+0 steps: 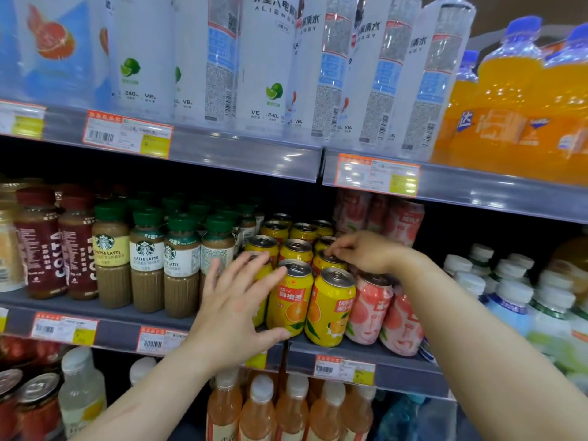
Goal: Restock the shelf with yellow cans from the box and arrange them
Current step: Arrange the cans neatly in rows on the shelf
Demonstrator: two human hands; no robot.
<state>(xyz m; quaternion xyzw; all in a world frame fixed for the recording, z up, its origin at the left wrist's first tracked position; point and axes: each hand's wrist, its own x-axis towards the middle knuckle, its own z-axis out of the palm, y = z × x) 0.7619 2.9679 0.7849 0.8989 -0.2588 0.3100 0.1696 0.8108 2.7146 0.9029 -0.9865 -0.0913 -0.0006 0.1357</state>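
Both hands are working the yellow cans [313,278]: my left hand [237,308] is spreading open fingers against the front can [289,299], while my right hand [362,251], at one o'clock, is pinching a back can's top [329,259].

Starbucks latte bottles [146,262] stand beside Costa bottles [41,246], pink peach cans [369,308] right, tall white Alienergy bottles [270,65] and orange Mirinda bottles [506,100] above.

A single wide-angle view is taken from the head, faced forward and slightly down at a store shelf [366,353] at close range; the middle tier is centred, the tier above is seen from just below, and the tier beneath is cut off at the bottom edge; both forearms are seen entering from the lower corners; straight edges are bowed towards the borders; no second view is supplied.
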